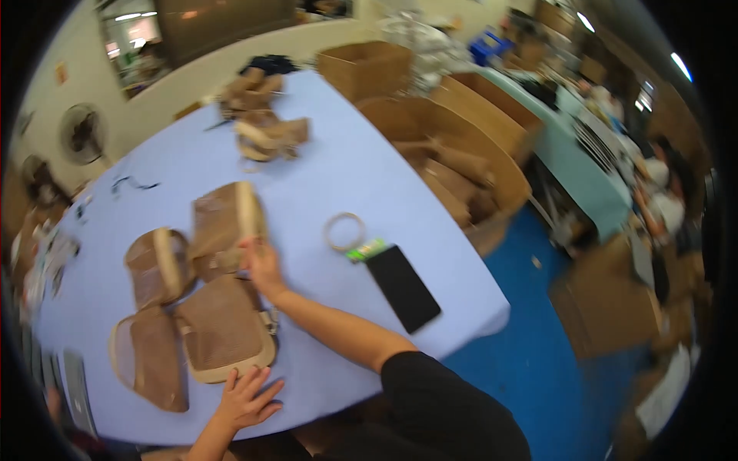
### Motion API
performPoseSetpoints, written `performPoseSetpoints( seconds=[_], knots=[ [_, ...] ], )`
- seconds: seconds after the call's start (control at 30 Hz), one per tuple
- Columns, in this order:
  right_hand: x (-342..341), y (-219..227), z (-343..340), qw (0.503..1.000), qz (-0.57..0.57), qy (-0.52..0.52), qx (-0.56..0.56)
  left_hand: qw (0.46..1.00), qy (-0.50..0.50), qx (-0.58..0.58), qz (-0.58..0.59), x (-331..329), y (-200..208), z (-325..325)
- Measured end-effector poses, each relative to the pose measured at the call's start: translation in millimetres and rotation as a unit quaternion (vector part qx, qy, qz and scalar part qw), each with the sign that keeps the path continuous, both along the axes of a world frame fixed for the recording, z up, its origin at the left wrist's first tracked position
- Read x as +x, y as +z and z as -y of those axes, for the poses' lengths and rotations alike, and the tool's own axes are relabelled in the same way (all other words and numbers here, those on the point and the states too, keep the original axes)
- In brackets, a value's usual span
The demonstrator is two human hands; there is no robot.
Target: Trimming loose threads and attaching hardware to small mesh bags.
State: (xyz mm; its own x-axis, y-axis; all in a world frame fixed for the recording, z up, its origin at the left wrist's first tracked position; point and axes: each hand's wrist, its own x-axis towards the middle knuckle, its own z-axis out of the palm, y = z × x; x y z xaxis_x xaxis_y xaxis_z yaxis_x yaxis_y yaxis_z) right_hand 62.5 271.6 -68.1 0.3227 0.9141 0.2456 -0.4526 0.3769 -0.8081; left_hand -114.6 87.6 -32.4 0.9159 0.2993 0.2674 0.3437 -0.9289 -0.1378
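Several brown mesh bags with cream trim lie grouped on the pale blue table (pixel 307 161). My left hand (pixel 250 399) is open with its fingers spread, at the cream-edged near end of one mesh bag (pixel 219 323). Reaching farther out, my right hand (pixel 263 269) has its fingers closed on the near corner of an upper mesh bag (pixel 219 219); the fingertips are slightly blurred. Left of these sit a standing mesh bag (pixel 150 269) and another bag (pixel 157 357) lying on its side.
A roll of tape (pixel 344 231), a green packet (pixel 367 250) and a black phone (pixel 403 289) lie to the right. More brown bags (pixel 269 134) are heaped at the far end. Large cardboard boxes (pixel 492 223) stand along the right edge; fans (pixel 82 132) stand at left.
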Motion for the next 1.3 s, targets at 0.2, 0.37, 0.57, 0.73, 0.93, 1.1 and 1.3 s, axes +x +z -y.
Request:
performPoseSetpoints(
  seconds=[0.2,0.37,0.57,0.73,0.93,1.1,1.3],
  knots=[
    [30.6,49.4,15.8,1.000,-0.014,-0.028,0.003,0.996,0.037,-0.075,-0.019,14.5,-15.0,-15.0],
    [37.7,76.9,-68.9,0.957,0.202,-0.190,0.082,0.995,0.030,-0.092,-0.032,10.5,-10.0,-13.5],
    [47.5,49.9,-211.4,0.810,0.485,-0.288,0.161,0.985,0.059,-0.159,-0.015,1.7,-8.4,-16.9],
    [111.3,25.2,-240.7,0.643,0.674,-0.362,0.043,0.978,0.020,-0.204,0.044,17.1,0.7,-30.9],
    [79.2,53.4,-224.7,0.653,0.680,-0.324,-0.073,0.970,0.078,-0.222,0.066,4.2,1.0,-16.5],
    [109.7,48.7,-227.4,0.657,0.674,-0.289,-0.174,0.967,0.069,-0.227,0.090,6.5,-5.2,-18.2],
    [146.7,70.7,-203.1,0.752,0.567,-0.333,-0.043,0.965,0.062,-0.227,0.116,7.9,-8.5,-17.0]
  ],
)
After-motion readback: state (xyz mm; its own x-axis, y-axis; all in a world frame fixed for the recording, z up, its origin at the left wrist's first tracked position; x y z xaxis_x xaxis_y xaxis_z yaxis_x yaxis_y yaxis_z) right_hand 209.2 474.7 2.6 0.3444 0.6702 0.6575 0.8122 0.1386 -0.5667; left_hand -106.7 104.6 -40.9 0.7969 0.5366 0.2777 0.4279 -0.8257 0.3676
